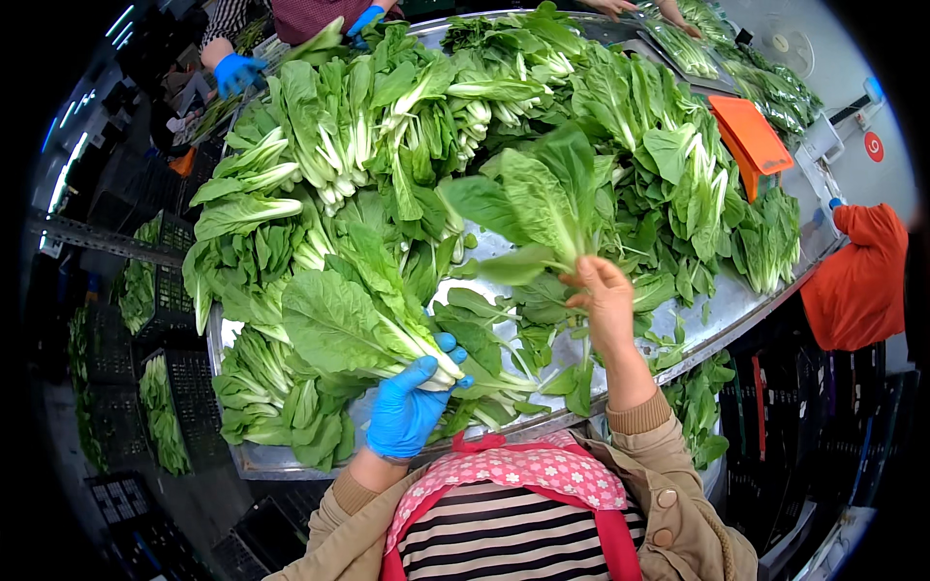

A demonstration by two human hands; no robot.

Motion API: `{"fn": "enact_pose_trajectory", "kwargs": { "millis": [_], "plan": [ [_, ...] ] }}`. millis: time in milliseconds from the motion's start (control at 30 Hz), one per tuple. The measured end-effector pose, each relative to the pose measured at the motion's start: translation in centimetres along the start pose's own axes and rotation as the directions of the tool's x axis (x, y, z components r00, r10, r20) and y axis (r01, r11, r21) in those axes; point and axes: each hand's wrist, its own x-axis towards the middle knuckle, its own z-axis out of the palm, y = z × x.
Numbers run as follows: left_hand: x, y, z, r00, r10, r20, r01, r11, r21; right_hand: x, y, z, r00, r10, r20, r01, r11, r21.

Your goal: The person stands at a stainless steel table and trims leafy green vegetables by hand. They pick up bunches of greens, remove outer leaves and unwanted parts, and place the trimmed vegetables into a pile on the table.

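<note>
Gloved L hand, ribbed bok choy

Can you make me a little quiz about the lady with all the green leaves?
1. True or false: both hands wear gloves.
2. What does the bare right hand lift? A) an orange tray B) a bunch of leafy greens C) a crate
3. What colour is the glove on the left hand?

Key:
1. False, only the left hand is gloved.
2. B, it lifts a bunch of leafy greens above the metal table.
3. Blue; it grips another bok choy bunch.
</note>
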Motion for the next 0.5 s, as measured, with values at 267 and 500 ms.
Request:
{"fn": "enact_pose_trajectory", "kwargs": {
  "millis": [267, 500],
  "plan": [
    [-0.7, -0.8, 0.8, 0.972, 0.028, 0.233, -0.03, 1.0, 0.007, -3.3, 2.8, 0.6, 0.997, 0.076, 0.004, -0.074, 0.953, 0.294],
    [0.0, -2.0, 3.7, 0.99, -0.045, 0.133, 0.035, 0.997, 0.074, -8.0, 1.3, 4.3, 0.827, -0.536, 0.171, 0.561, 0.809, -0.177]
  ]
}}
